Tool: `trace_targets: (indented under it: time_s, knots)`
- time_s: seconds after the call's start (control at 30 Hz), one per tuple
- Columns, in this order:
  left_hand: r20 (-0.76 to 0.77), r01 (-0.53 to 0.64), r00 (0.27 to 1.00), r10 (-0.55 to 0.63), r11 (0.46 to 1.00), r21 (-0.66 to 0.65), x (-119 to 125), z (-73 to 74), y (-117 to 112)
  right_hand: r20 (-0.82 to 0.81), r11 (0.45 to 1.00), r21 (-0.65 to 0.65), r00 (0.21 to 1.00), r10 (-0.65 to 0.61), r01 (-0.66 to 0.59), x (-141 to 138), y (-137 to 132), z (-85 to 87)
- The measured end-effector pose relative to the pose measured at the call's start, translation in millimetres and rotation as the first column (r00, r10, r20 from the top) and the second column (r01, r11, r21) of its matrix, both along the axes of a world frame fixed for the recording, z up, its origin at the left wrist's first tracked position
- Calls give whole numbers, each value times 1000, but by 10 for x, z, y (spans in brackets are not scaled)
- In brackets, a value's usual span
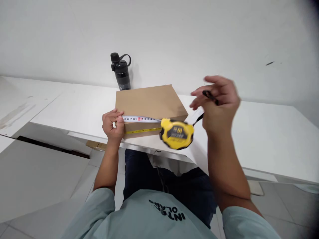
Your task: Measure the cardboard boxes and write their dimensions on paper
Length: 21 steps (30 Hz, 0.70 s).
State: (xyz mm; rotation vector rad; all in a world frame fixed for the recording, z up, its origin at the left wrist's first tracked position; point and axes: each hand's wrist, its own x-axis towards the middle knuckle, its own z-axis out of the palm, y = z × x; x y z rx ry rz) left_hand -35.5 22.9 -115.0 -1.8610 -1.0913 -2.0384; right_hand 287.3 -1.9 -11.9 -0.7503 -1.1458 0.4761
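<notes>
A brown cardboard box (147, 101) lies on the table in front of me. At its near left corner, my left hand (113, 125) pinches the white, numbered blade (139, 119) of a tape measure, thumb on top. Below the blade, a yellow marked strip (142, 130) runs along the box's front side. The yellow and black tape measure case (176, 133) hangs tilted and slightly blurred off the box's near right edge. From it a black strap (210, 96) leads up to my right hand (220, 103), which is raised with loosely curled fingers around the strap.
A dark water bottle (122, 74) with a carry loop stands behind the box, by the white wall. The white table (269, 139) stretches to both sides, its front edge close to my legs. Lower left is a grey panel (42, 179).
</notes>
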Motion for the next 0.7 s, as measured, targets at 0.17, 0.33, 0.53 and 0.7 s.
trace_targets:
  time_s: [0.17,0.33,0.53,0.7]
  knots:
    - [10,-128,992,129,990,-56,66,16,-31,341,968,3,910,-236,250,-209,-355,-583]
    - [-98,-141,988,121,965,-223,44,-26,-97,-135,811,-584,989,-55,-35,-917,-1233,-1881]
    - [-62,-91,996,71,878,-471,110,-189,-91,-299,457,-725,834,464,-515,-1808,-1197,-2519]
    - [-65,-103,994,83,892,-441,184,-171,-96,-289,325,-810,814,505,-489,-1846,-973,-2666]
